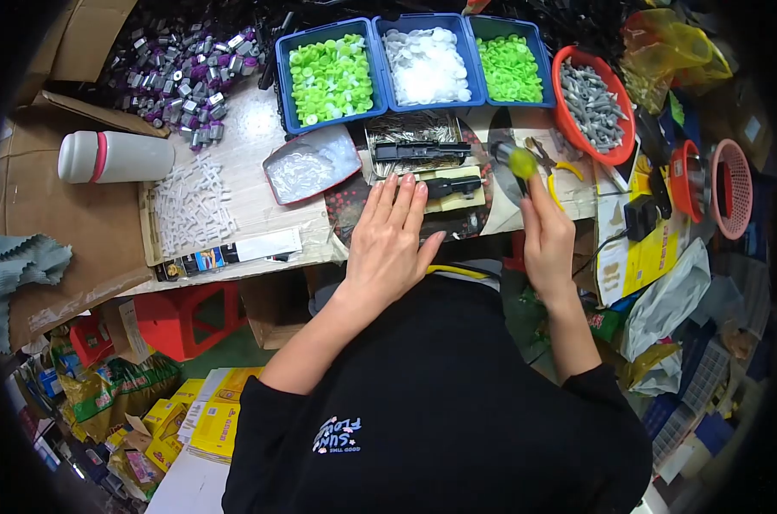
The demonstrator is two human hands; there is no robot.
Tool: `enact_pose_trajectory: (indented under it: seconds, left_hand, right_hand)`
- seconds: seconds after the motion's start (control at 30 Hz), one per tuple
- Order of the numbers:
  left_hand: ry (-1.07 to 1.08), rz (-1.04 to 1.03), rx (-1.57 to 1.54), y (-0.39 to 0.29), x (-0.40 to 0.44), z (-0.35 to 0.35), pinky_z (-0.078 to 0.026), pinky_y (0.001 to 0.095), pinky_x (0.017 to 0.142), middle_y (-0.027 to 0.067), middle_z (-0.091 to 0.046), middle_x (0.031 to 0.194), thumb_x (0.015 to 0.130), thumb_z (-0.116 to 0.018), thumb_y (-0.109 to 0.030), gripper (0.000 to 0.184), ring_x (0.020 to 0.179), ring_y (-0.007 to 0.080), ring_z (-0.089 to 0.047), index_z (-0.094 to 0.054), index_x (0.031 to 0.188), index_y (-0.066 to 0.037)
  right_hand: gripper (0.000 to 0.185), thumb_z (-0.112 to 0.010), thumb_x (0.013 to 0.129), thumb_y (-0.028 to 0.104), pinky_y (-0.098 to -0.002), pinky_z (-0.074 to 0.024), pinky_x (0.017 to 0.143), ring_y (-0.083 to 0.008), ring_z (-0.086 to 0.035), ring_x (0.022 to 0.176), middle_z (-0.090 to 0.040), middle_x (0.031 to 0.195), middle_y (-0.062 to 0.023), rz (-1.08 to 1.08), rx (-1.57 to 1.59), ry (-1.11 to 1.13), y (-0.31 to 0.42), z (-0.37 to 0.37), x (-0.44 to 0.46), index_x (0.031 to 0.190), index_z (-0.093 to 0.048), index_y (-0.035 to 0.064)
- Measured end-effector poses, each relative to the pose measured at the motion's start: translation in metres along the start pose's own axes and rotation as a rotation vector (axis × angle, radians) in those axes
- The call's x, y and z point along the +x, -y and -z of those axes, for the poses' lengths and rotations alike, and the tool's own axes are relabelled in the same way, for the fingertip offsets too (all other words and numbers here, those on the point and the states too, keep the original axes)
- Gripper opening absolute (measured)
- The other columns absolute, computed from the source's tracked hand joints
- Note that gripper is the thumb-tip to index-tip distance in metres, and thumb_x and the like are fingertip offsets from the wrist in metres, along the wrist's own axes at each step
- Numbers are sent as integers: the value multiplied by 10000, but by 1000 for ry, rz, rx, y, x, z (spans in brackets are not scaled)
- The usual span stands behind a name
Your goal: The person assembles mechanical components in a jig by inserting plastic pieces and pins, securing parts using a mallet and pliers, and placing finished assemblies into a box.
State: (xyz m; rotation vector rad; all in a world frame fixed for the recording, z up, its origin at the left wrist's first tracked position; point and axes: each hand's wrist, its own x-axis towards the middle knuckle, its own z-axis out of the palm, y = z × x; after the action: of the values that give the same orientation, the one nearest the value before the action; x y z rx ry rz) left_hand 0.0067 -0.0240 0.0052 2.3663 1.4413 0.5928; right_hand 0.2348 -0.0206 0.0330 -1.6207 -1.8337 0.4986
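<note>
So you've got blue rectangular plastic bins [341, 122], lime-green round plastic caps [330, 77] in the outer two, cloudy-white plastic discs [424, 64] in the middle. Your round orange-red plastic bowl [615, 158] has grey pointed pieces [590, 107]. Blurry bit [521, 163] at your right hand [546, 236] is yellow-green, long black piece [453, 186] over a cream block [459, 203], dark mat [344, 210] has red specks, and your black cloth top [440, 385] has white lettering [337, 435].

White bottle [135, 158], red stool [161, 324], grey cloth [28, 264]
</note>
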Motion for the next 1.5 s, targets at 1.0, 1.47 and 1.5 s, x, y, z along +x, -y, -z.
enact_pose_trajectory:
  seconds: [1.0, 1.47, 1.5]
  left_hand:
    - [16, 18, -77, -1, -13, -8, -143, 523, 1195, 346, -311, 1493, 881, -614, -479, 957, 1446, 459, -230, -213, 1456, 173]
    - [-97, 49, -255, 8, -15, -27, -97, 534, 1193, 342, -167, 1557, 876, -624, -455, 1071, 1475, 449, -145, 7, 1489, 155]
    - [-98, 39, -257, 9, -15, -27, -90, 533, 1194, 342, -161, 1559, 880, -620, -453, 1073, 1476, 448, -140, 25, 1489, 151]
  right_hand:
    - [360, -505, 1021, 117, -257, -405, 550, -75, -436, 609, -482, 679, -17, -154, 234, 233, 29, -20, 15, 1349, -534, -27]
    - [492, -628, 897, -1, -400, -523, 650, -375, -669, 738, -672, 883, -236, 109, 51, 295, 35, -36, 3, 1374, -543, 82]
    - [558, -645, 881, 10, -429, -520, 644, -392, -657, 740, -676, 896, -216, 130, 143, 214, 33, -36, 2, 1408, -520, 144]
